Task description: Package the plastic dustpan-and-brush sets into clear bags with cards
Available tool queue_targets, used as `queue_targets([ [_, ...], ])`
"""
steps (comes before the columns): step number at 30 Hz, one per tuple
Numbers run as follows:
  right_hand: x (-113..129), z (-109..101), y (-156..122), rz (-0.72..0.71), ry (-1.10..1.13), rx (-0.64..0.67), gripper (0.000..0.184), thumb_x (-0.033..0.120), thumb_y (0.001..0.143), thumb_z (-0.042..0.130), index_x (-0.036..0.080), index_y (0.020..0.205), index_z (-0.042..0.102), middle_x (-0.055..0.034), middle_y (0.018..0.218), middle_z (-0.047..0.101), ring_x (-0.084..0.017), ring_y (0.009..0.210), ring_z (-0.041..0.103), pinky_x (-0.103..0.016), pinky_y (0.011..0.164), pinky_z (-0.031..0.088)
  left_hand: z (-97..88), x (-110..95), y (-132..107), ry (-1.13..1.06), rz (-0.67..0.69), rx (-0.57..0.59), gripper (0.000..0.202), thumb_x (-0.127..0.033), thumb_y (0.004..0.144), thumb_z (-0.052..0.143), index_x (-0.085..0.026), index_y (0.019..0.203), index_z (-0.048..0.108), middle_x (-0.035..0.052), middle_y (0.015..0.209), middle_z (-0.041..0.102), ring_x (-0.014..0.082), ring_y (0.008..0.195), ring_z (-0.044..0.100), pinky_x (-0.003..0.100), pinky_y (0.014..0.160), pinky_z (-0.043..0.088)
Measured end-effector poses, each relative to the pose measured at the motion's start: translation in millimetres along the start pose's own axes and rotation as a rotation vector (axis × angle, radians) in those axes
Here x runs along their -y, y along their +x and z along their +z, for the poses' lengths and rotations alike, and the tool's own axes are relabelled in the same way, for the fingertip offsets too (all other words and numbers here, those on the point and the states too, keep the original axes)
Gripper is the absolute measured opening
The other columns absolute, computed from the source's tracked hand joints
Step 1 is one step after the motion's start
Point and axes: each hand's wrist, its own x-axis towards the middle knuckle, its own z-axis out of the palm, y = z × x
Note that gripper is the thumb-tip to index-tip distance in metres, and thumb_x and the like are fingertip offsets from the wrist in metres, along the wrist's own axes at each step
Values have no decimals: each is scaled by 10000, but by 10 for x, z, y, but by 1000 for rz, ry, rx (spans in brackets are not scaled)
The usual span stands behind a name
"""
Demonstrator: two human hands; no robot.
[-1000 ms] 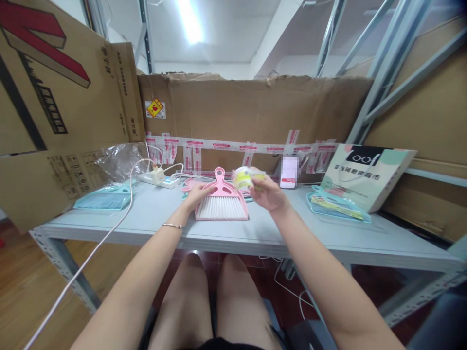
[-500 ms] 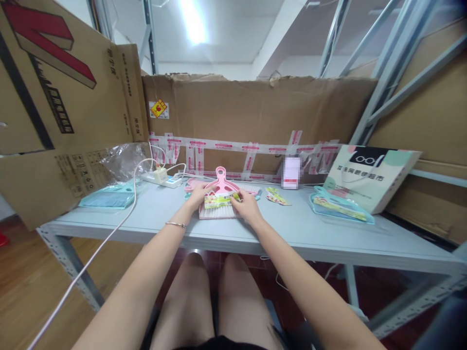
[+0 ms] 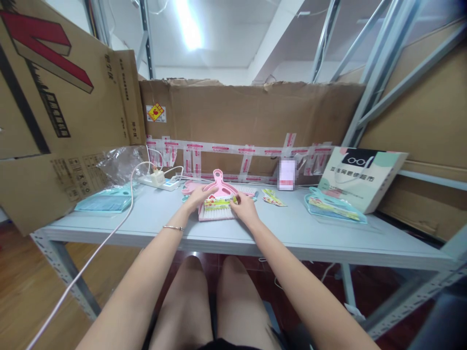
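A pink hand brush (image 3: 219, 181) with white bristles (image 3: 216, 215) lies on the table in front of me, its looped handle pointing away. Across it lies a yellow-green printed label card (image 3: 216, 204). My left hand (image 3: 197, 198) is closed at the left side of the brush, its fingertips on the pink head by the card's left end. At the card's right end, my right hand (image 3: 244, 209) is closed, thumb and forefinger pinched together. Behind the brush, more pink and blue pieces show in part; the hands and brush hide the rest.
Loose label cards (image 3: 273, 198) lie right of my hands, near a propped-up phone (image 3: 286, 174). A bagged blue dustpan set (image 3: 333, 206) rests before a white box (image 3: 361, 177); another blue set (image 3: 104, 199) is at left. A white cable (image 3: 120, 226) crosses the table beside a power strip (image 3: 164, 183).
The view has shifted slightly. My right thumb and forefinger have curled closer together at the card's right end. My left hand stays at the brush.
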Motion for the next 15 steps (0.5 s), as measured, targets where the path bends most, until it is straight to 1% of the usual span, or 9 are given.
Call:
queue_targets([
  [3,-1,-3,-5,5,4,-7,85,239,626,510,222,623,426,34,572,486,-157,564,465,-278,590,363,-22,17,-13,33,21,35,448,-337,561,770,-135,943,651,82,935,689,256,905,606,312,748,468],
  [5,7,-19,-5,13,21,-41,113,248,634,526,209,731,483,-13,716,553,-193,697,520,-315,675,401,-34,35,-6,44,36,45,489,-307,569,769,-140,1006,630,90,997,672,254,939,600,321,776,468],
  [6,12,-31,0,19,34,-70,192,255,643,536,198,822,501,-54,849,574,-219,817,531,-343,742,407,-37,41,-1,49,47,47,509,-304,578,764,-144,1038,618,93,1032,660,254,963,593,328,797,464],
  [7,16,-47,12,30,51,-101,291,262,653,546,185,929,497,-100,1003,555,-245,952,509,-374,815,395,-39,44,2,54,58,46,528,-303,585,761,-147,1065,606,96,1064,647,255,989,585,336,819,459],
  [8,20,-65,32,46,71,-124,392,270,661,558,172,1031,471,-140,1141,499,-267,1072,456,-406,879,370,-40,43,4,59,69,45,545,-302,591,758,-149,1088,596,99,1089,636,257,1010,577,343,837,453],
  [9,22,-87,60,66,96,-129,477,276,665,573,161,1108,439,-169,1234,437,-283,1150,404,-434,923,344,-39,39,4,64,80,44,558,-302,596,755,-150,1106,586,101,1104,628,258,1023,571,349,849,449],
  [10,24,-112,96,88,127,-107,537,283,659,596,151,1150,422,-186,1272,408,-296,1179,385,-456,939,335,-37,33,1,68,90,47,563,-303,602,752,-148,1115,581,104,1109,625,258,1027,570,353,853,448],
  [12,25,-175,188,119,204,31,572,293,621,663,142,1138,471,-181,1221,484,-304,1116,465,-466,909,383,-31,16,-6,72,108,60,548,-306,617,742,-143,1115,580,106,1100,629,255,1016,575,352,847,452],
  [15,24,-286,326,118,339,347,492,263,542,751,173,1004,609,-90,1016,649,-259,926,601,-403,817,476,-26,1,-10,69,129,86,512,-302,629,735,-143,1094,592,100,1077,639,249,996,581,347,839,456],
])
